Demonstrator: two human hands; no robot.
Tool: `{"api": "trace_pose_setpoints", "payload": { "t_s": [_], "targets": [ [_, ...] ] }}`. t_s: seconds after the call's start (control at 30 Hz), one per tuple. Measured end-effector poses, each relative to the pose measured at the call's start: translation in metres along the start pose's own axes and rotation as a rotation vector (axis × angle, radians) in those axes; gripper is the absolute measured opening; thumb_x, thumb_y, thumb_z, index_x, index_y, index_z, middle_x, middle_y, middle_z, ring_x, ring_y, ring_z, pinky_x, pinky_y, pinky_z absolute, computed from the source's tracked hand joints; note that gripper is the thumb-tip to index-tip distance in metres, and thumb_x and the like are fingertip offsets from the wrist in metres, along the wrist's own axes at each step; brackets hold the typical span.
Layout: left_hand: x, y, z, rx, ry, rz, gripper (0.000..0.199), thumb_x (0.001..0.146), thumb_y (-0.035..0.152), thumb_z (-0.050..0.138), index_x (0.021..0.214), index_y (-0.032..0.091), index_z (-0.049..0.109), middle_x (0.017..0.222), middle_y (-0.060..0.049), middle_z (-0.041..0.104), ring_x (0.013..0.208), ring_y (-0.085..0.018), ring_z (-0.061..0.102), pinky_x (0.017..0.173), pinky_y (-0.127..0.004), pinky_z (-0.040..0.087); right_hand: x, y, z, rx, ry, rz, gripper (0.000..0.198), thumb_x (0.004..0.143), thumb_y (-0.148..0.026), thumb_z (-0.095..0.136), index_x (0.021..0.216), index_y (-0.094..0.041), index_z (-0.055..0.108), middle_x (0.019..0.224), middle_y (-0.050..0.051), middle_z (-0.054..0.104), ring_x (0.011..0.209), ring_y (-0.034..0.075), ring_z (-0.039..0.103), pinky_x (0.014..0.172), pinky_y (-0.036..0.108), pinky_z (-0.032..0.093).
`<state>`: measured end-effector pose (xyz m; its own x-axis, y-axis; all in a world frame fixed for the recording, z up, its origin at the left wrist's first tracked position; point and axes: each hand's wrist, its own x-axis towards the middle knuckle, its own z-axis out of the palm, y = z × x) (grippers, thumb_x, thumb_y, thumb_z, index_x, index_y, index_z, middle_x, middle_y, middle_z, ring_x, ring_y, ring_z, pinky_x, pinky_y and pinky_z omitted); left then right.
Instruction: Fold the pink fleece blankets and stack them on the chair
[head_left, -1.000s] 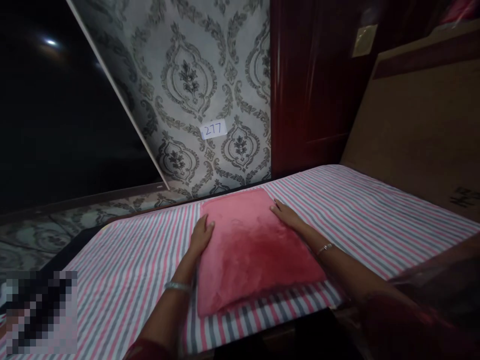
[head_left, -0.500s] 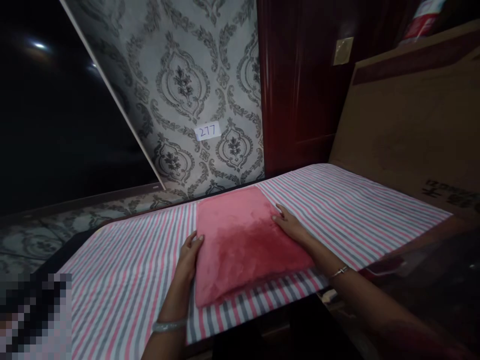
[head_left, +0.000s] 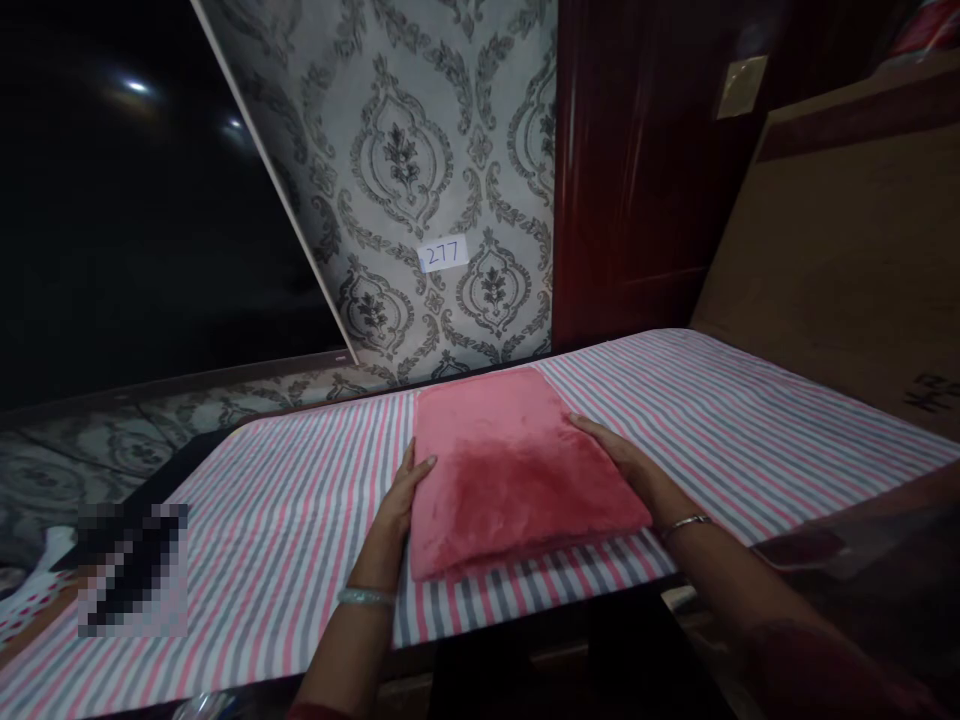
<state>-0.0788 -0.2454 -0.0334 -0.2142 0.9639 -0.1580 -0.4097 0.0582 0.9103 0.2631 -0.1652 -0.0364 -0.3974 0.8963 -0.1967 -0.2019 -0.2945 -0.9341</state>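
Observation:
A flat, rectangular pink plush cushion [head_left: 517, 470] lies on a striped cloth [head_left: 300, 520] of pink, grey and white. Part of its pile is brushed darker toward the near side. My left hand [head_left: 401, 495] holds the cushion's left edge, thumb on top and fingers along the side. Against the right edge, my right hand [head_left: 619, 455] grips it with the fingers pointing away from me; its thumb is hardly visible. The undersides of both hands are hidden.
Behind the table stands a patterned wall with a paper label [head_left: 443, 253] reading 277. A large dark screen [head_left: 165, 220] is at left, a dark red door panel [head_left: 630, 180] at back. A big cardboard box [head_left: 847, 240] borders the right side. A blurred-out patch covers something at left.
The camera view has turned slightly left, so the scene sits further right. My right hand's thumb has come off the cushion's top toward its edge. The cushion stays flat.

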Motion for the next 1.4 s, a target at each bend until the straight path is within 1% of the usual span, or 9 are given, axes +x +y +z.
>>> {"api": "trace_pose_setpoints", "payload": {
  "t_s": [0.07, 0.23, 0.4, 0.5, 0.6, 0.77, 0.87, 1.1, 1.4],
  "targets": [
    [0.0, -0.001, -0.002, 0.019, -0.014, 0.009, 0.099, 0.075, 0.024, 0.082, 0.159, 0.028, 0.03, 0.153, -0.011, 0.053, 0.121, -0.026, 0.066, 0.103, -0.036, 0.055, -0.001, 0.002, -0.002, -0.041, -0.019, -0.013, 0.066, 0.087, -0.067, 0.057, 0.13, -0.017, 0.065, 0.124, 0.016, 0.072, 0.118, 0.035, 0.066, 0.107, 0.051, 0.05],
    [0.006, 0.003, -0.001, 0.057, 0.082, -0.037, 0.099, 0.077, 0.034, 0.082, 0.159, 0.027, 0.029, 0.155, -0.012, 0.05, 0.124, -0.027, 0.065, 0.102, -0.036, 0.056, 0.017, 0.0, -0.012, -0.296, 0.145, -0.2, 0.064, 0.082, -0.064, 0.064, 0.133, -0.024, 0.064, 0.138, 0.009, 0.065, 0.135, 0.035, 0.053, 0.116, 0.051, 0.04],
    [0.017, 0.017, 0.009, 0.009, 0.154, -0.127, 0.1, 0.077, 0.03, 0.082, 0.16, 0.025, 0.028, 0.158, -0.013, 0.046, 0.125, -0.027, 0.064, 0.1, -0.036, 0.057, 0.017, -0.009, -0.011, -0.241, 0.017, -0.194, 0.06, 0.086, -0.062, 0.058, 0.129, -0.021, 0.066, 0.131, 0.01, 0.069, 0.128, 0.033, 0.06, 0.112, 0.049, 0.045],
    [0.022, 0.021, 0.015, -0.022, 0.054, -0.107, 0.097, 0.075, 0.026, 0.083, 0.159, 0.025, 0.033, 0.15, -0.014, 0.055, 0.119, -0.028, 0.067, 0.099, -0.037, 0.058, 0.008, -0.01, -0.005, -0.165, -0.03, -0.094, 0.061, 0.087, -0.062, 0.058, 0.132, -0.02, 0.065, 0.127, 0.012, 0.071, 0.121, 0.034, 0.065, 0.106, 0.049, 0.051],
    [0.024, 0.016, 0.015, -0.001, -0.019, -0.036, 0.102, 0.072, 0.025, 0.084, 0.159, 0.028, 0.031, 0.145, -0.013, 0.06, 0.116, -0.028, 0.069, 0.098, -0.039, 0.058, 0.008, -0.006, -0.003, -0.119, -0.05, -0.144, 0.068, 0.085, -0.059, 0.063, 0.143, -0.024, 0.056, 0.136, 0.01, 0.066, 0.125, 0.033, 0.062, 0.107, 0.05, 0.05],
    [0.025, 0.004, 0.011, 0.075, 0.083, 0.01, 0.112, 0.07, 0.029, 0.086, 0.161, 0.036, 0.021, 0.147, -0.01, 0.059, 0.117, -0.027, 0.069, 0.097, -0.039, 0.058, 0.027, 0.004, -0.014, -0.279, 0.083, -0.284, 0.1, 0.07, -0.067, 0.074, 0.154, -0.025, 0.042, 0.162, 0.007, 0.038, 0.149, 0.033, 0.033, 0.123, 0.049, 0.029],
    [0.025, 0.003, 0.009, 0.065, 0.079, 0.0, 0.115, 0.069, 0.029, 0.087, 0.161, 0.038, 0.019, 0.153, -0.009, 0.053, 0.119, -0.027, 0.068, 0.097, -0.04, 0.057, 0.035, 0.009, -0.021, -0.384, 0.177, -0.29, 0.106, 0.07, -0.071, 0.071, 0.159, -0.026, 0.034, 0.167, 0.003, 0.024, 0.155, 0.028, 0.015, 0.127, 0.045, 0.016],
    [0.02, 0.009, 0.008, 0.072, 0.05, -0.035, 0.114, 0.072, 0.039, 0.085, 0.162, 0.038, 0.015, 0.15, -0.011, 0.055, 0.116, -0.028, 0.069, 0.098, -0.041, 0.056, 0.035, 0.011, -0.02, -0.344, 0.095, -0.311, 0.094, 0.079, -0.077, 0.061, 0.158, -0.033, 0.036, 0.166, 0.0, 0.029, 0.153, 0.029, 0.025, 0.124, 0.046, 0.026],
    [0.018, 0.012, 0.011, 0.11, 0.045, -0.034, 0.124, 0.065, 0.034, 0.09, 0.163, 0.036, 0.013, 0.148, -0.012, 0.057, 0.12, -0.028, 0.067, 0.096, -0.04, 0.057, 0.031, 0.003, -0.02, -0.412, 0.087, -0.346, 0.096, 0.071, -0.071, 0.072, 0.154, -0.032, 0.043, 0.166, 0.0, 0.029, 0.156, 0.026, 0.015, 0.126, 0.048, 0.009]
  ]
}}
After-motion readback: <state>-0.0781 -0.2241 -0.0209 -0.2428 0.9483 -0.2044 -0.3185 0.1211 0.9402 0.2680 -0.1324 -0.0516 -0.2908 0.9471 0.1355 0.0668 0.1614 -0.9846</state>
